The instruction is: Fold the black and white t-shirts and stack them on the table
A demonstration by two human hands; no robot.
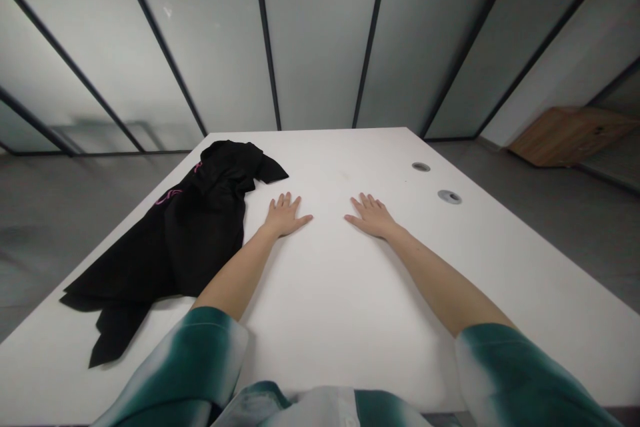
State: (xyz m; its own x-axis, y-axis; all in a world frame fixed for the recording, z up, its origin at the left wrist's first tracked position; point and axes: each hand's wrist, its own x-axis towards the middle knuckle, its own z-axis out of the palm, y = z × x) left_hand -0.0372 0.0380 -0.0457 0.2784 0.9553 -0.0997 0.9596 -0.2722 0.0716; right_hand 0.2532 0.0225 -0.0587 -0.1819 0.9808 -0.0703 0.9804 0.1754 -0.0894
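Both my hands lie flat on the white table, palms down and apart from each other. My left hand has its fingers spread and holds nothing. Just left of it is a crumpled black cloth garment or apron with pink marking along its left edge; its exact kind is hard to tell. That hand does not touch the cloth, though my left forearm passes close by its lower right side. My right hand also rests with spread fingers, holding nothing, on the bare tabletop.
Two round grommets, one farther back and one nearer, are set in the table's right side. Frosted glass panels with dark frames stand beyond the far edge. A wooden cabinet stands on the grey floor at right.
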